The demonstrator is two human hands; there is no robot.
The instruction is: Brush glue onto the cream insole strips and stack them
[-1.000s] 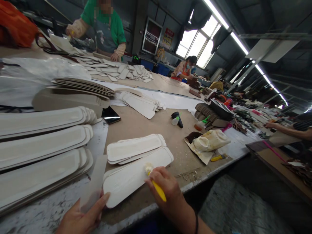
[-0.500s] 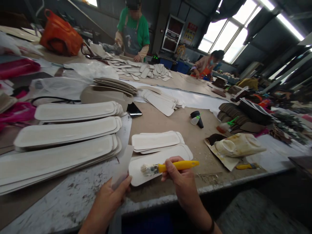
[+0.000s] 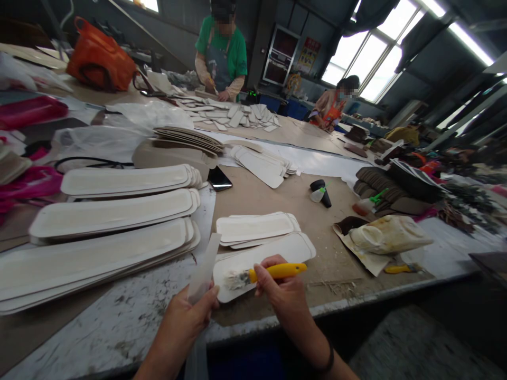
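My right hand (image 3: 279, 285) grips a paintbrush (image 3: 281, 271) by its yellow handle, and the whitish bristles lie on a long white panel with rounded corners (image 3: 273, 252). In my left hand (image 3: 194, 306) is a translucent whitish strip (image 3: 206, 264), pinched between thumb and fingers and standing tilted upward. The left thumb tip is at the panel's left end. More panels lie beneath the one being brushed. Just behind it rests a second small stack of white panels (image 3: 257, 227).
Stacked white panels (image 3: 114, 211) fill the left side. A phone (image 3: 219, 178), a small bottle (image 3: 317, 195), a cut-open plastic jug (image 3: 390, 235) and another yellow brush (image 3: 398, 269) lie around. Two people (image 3: 222, 53) stand at the far side. The table edge (image 3: 269, 323) runs close to me.
The paintbrush has moved left along the panel with my right hand. My left hand and the strip have shifted slightly right in view. The person in green has straightened a little.
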